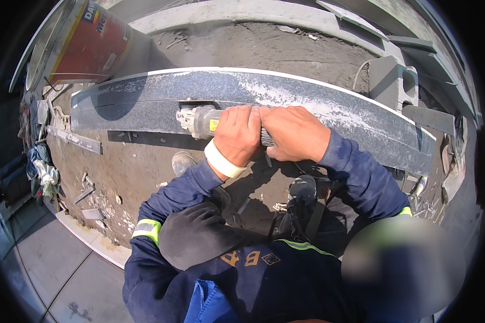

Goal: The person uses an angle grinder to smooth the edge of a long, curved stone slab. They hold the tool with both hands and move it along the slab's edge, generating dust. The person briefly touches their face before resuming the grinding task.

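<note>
The ground (143,172) is dusty and rough, and across it lies the slab (285,94), long and grey, with pale worn patches and a thin line along its length. Beyond the slab's left end stands a big red bucket (105,46), close to it. Beyond its right end there are several leaning boards (423,58), and nearer to the slab a hollow grey block (388,81). To the left of the slab, on the near side, is a heap of cloth and plastic (46,168); between this heap and the slab lies a narrow strip (74,139). Small scraps (93,214) are scattered nearer to the person than the slab.

The grinder (203,121) is at the slab's near part, left of its middle, its head at the thin line. The left hand (236,132) grasps its body and the right hand (296,132) grasps its rear; the two hands touch each other.

The disc is mostly hidden, so I cannot tell how deep it sits. The bucket is cut off at its top, and a blurred patch covers the lower right, well apart from the slab.

Printed lettering shows on the bucket and on the dark blue jacket (302,280), and the grinder carries a small yellow label (214,124).
</note>
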`<state>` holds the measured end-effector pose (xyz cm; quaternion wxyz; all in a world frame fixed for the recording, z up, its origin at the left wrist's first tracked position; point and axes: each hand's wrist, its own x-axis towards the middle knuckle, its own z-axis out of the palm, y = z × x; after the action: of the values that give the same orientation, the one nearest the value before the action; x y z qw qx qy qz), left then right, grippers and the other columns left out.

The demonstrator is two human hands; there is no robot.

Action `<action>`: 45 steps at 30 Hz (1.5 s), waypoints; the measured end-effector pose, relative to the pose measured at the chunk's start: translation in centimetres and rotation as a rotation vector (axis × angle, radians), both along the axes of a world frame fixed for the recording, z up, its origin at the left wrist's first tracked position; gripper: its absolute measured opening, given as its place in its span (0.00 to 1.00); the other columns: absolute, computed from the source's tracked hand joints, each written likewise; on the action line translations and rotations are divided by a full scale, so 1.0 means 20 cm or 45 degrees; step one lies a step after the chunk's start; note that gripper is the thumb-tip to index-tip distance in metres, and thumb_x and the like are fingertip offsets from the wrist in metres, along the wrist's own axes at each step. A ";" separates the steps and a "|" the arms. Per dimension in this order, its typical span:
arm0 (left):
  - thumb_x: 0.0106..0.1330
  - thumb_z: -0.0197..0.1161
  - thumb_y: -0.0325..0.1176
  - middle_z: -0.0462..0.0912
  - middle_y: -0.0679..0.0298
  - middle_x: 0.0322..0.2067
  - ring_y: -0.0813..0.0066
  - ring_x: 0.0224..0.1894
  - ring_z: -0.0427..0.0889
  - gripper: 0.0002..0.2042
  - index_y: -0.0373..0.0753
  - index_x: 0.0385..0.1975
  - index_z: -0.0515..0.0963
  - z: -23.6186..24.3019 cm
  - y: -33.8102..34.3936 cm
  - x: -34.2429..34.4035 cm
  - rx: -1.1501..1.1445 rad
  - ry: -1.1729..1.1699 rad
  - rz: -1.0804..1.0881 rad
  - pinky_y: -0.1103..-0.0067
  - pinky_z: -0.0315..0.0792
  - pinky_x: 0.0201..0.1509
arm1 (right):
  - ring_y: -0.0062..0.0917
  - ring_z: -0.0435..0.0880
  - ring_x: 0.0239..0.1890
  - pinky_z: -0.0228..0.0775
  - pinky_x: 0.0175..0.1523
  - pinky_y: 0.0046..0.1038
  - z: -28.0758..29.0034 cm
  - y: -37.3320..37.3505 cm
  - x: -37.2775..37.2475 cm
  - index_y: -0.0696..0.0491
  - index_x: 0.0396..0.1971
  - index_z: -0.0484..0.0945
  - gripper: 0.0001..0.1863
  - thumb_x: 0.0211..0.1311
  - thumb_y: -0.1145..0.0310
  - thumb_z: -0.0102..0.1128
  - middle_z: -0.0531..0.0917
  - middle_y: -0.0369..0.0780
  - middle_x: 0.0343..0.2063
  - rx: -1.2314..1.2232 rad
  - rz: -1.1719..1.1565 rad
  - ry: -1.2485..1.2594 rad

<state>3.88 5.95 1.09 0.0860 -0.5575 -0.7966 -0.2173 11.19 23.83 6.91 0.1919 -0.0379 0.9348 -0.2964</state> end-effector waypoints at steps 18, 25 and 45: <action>0.58 0.64 0.28 0.81 0.53 0.37 0.56 0.41 0.83 0.16 0.28 0.45 0.79 -0.02 0.01 -0.01 -0.009 -0.001 -0.036 0.66 0.77 0.50 | 0.53 0.89 0.37 0.82 0.42 0.47 -0.06 0.02 0.01 0.65 0.38 0.77 0.22 0.43 0.71 0.73 0.86 0.55 0.28 -0.024 0.002 0.047; 0.60 0.63 0.28 0.82 0.51 0.39 0.56 0.42 0.84 0.15 0.28 0.44 0.80 0.07 0.07 0.07 0.008 -0.005 -0.081 0.66 0.77 0.50 | 0.57 0.87 0.38 0.79 0.43 0.49 0.09 0.08 0.10 0.66 0.43 0.75 0.26 0.45 0.69 0.73 0.84 0.58 0.29 -0.006 0.011 -0.035; 0.59 0.63 0.28 0.82 0.50 0.39 0.53 0.42 0.84 0.15 0.27 0.44 0.80 0.09 0.08 0.07 0.042 -0.061 -0.105 0.64 0.78 0.51 | 0.58 0.86 0.38 0.79 0.44 0.49 0.13 0.09 0.12 0.68 0.44 0.76 0.27 0.45 0.69 0.73 0.85 0.58 0.31 -0.004 0.012 -0.068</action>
<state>5.38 7.57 2.89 0.0671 -0.5829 -0.7712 -0.2470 13.49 25.62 9.49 0.2182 -0.0346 0.9286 -0.2980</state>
